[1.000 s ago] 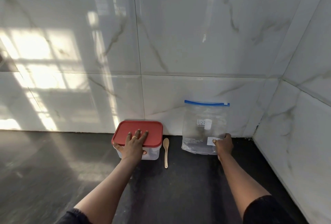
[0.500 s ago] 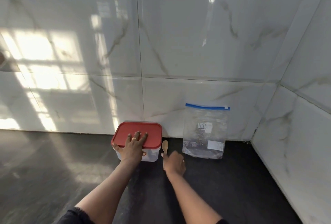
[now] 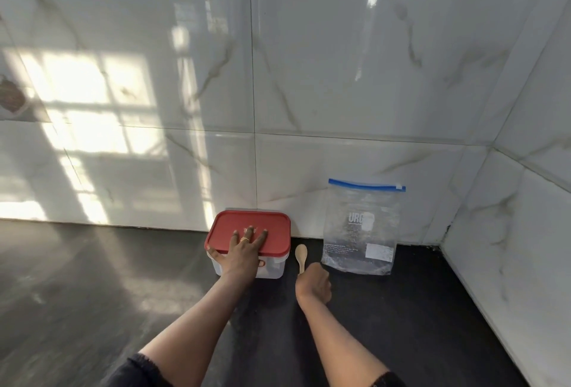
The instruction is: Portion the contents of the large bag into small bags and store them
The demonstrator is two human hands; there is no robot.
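Note:
A large clear zip bag (image 3: 361, 229) with a blue seal strip stands upright against the tiled wall at the right. Left of it sits a clear plastic container with a red lid (image 3: 268, 226). My left hand (image 3: 242, 252) rests flat on that lid, fingers spread. Between container and bag lies a small wooden spoon (image 3: 301, 255), bowl toward the wall. My right hand (image 3: 313, 283) is curled over the spoon's handle end, which it hides.
The dark countertop (image 3: 92, 294) runs left and toward me. Glossy marble tile walls (image 3: 340, 77) close the back and the right side, forming a corner behind the bag.
My right hand let go of the bag's lower corner, moved left and came down on the spoon's handle. The left hand stayed on the red lid.

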